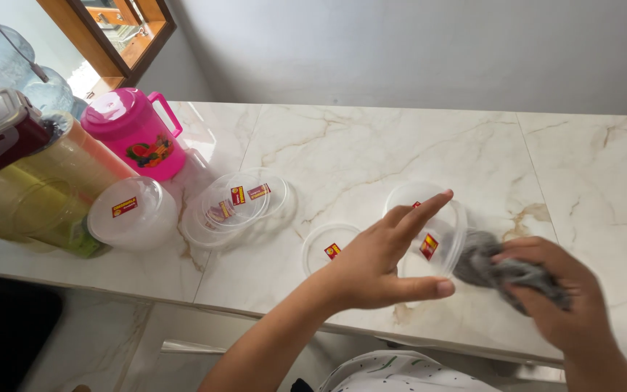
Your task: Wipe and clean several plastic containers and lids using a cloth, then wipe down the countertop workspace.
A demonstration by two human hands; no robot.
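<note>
The left hand, fingers spread, steadies a clear round plastic container on the marble counter. The right hand grips a grey cloth at its rim; wiping appears underway, several clear lids untouched.

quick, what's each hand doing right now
Left hand: open, fingers spread around a clear plastic container.
Right hand: closed on a grey cloth.

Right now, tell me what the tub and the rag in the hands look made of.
Tub: clear thin plastic, glossy; the counter shows through it. Rag: grey soft cloth, matte, bunched in the right hand; weave too blurred to tell.
</note>
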